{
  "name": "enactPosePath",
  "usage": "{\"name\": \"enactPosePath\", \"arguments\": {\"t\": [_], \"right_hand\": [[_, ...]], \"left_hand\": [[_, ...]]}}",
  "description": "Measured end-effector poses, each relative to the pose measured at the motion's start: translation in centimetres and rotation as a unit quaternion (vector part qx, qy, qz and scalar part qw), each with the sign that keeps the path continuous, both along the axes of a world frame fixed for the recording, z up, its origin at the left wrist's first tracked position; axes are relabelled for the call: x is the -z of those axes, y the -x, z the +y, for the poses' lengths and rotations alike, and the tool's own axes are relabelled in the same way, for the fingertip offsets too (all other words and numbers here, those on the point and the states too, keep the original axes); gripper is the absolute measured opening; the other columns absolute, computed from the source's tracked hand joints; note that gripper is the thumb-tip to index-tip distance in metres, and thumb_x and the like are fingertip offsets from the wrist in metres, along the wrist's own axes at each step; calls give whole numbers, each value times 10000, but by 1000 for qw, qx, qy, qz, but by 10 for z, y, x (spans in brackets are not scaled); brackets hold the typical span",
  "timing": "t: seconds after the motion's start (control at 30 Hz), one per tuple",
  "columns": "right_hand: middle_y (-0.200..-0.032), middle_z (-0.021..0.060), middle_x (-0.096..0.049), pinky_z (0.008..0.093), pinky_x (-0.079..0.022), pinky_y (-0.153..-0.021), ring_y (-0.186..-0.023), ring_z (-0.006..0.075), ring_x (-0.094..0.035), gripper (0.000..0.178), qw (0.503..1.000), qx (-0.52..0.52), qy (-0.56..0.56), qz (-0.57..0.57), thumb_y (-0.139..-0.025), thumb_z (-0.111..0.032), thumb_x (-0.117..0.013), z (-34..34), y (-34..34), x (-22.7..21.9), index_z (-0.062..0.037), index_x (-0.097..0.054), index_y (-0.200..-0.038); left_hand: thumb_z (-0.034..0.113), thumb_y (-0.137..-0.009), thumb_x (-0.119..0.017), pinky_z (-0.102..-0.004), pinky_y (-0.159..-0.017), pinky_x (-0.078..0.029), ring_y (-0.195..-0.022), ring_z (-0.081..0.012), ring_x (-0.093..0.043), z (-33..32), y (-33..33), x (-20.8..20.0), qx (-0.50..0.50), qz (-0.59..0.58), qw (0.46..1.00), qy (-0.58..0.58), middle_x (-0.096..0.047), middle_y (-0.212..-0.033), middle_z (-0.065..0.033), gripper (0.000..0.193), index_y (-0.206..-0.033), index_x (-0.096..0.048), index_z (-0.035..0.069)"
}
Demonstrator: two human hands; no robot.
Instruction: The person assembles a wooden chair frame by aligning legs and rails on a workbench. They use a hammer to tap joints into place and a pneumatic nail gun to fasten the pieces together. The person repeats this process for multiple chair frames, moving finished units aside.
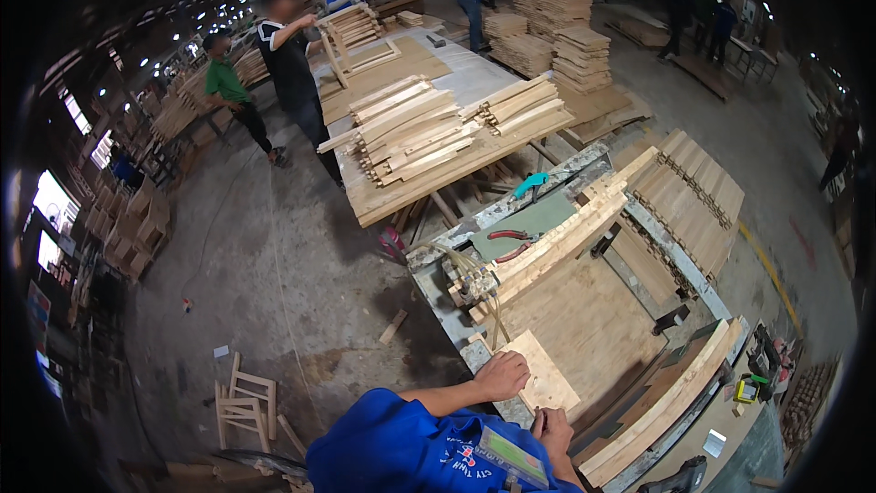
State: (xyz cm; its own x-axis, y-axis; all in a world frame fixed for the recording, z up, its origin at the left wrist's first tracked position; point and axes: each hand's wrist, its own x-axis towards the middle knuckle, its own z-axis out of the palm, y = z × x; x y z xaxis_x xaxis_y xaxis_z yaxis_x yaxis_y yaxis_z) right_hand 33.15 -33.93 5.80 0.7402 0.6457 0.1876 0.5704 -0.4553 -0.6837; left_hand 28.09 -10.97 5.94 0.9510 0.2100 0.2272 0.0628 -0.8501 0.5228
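Note:
A pale, flat wooden board (546, 382) lies tilted at the near left corner of the workbench, close to my body. My left hand (502, 376) is closed at its left edge, with the fingers curled and partly hidden. At the board's near corner my right hand (552, 427) pinches the edge between thumb and fingers. Just beyond the board is a metal clamp fitting with hoses (474, 281), fixed to the bench's left side. Red-handled pliers (513, 239) rest on a green cloth (529, 222), and a teal-handled tool (530, 184) lies behind them.
Long wooden rails (566, 242) cross the bench's far part; another curved rail (662, 406) runs along its right. A table with stacked wooden strips (411, 128) stands ahead, with a co-worker (297, 64) beside it. Small wooden frames (246, 406) stand on the floor at left.

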Motion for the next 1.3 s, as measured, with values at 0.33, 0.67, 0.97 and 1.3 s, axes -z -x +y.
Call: {"name": "enactPosePath", "arguments": {"t": [0.33,0.67,0.97,1.3], "right_hand": [[-833,172,-611,470,-495,-624,-723,368,-626,145,998,-50,48,3,-1022,-176,-643,1,8,19,-47,-695,-981],[-767,101,-536,358,-453,-615,-667,224,-523,64,987,-155,21,-43,-961,-42,-628,4,-12,51,6,-624,-920],[-1010,246,-667,548,-511,-829,-933,447,-643,329,980,-54,157,-107,-1038,-324,-588,63,57,-2,-24,-711,-1093],[-1027,216,-618,555,-460,-824,-960,433,-598,273,970,31,123,-206,-1011,-262,-588,92,68,17,-19,-662,-1112]], "left_hand": [[288,-917,-658,-447,-918,-451,-1055,-274,-591,2,13,16,4,12,999,-36,-637,-1023,-88,205,-899,-714,92],[235,-896,-674,-446,-977,-480,-1068,-317,-600,-3,67,8,-90,-183,978,50,-611,-973,-119,207,-825,-643,43],[243,-903,-642,-529,-886,-539,-1003,-364,-659,62,288,22,-303,45,950,58,-677,-956,-152,192,-927,-726,72],[295,-850,-668,-525,-947,-576,-1112,-418,-731,92,492,43,-412,457,759,213,-771,-1129,-220,357,-1084,-811,66]]}}
